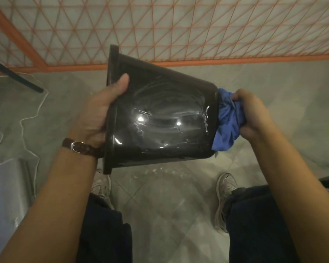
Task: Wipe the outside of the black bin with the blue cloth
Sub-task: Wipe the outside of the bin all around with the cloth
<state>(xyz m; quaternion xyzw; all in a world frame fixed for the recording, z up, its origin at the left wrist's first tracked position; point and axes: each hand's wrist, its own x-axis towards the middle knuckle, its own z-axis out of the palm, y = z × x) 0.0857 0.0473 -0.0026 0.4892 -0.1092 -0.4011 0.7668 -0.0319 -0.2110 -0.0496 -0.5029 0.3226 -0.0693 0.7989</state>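
The black bin [160,118] is held on its side in the air above the tiled floor [160,196], the left hand [99,118] clamped on its rim with the thumb over the wall, while the right hand [249,114] bunches the blue cloth [228,126] against the base. The wall is streaked with wet, so that one-handed grip could slip and the bin drop by the feet. A wadded cloth may also only smear the streaks.

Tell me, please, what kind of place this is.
Probably a washing or utility corner, perhaps a balcony: wet grey floor tiles, an orange metal lattice grille, and a wet, glossy black plastic bin with a crumpled blue cloth against its base.
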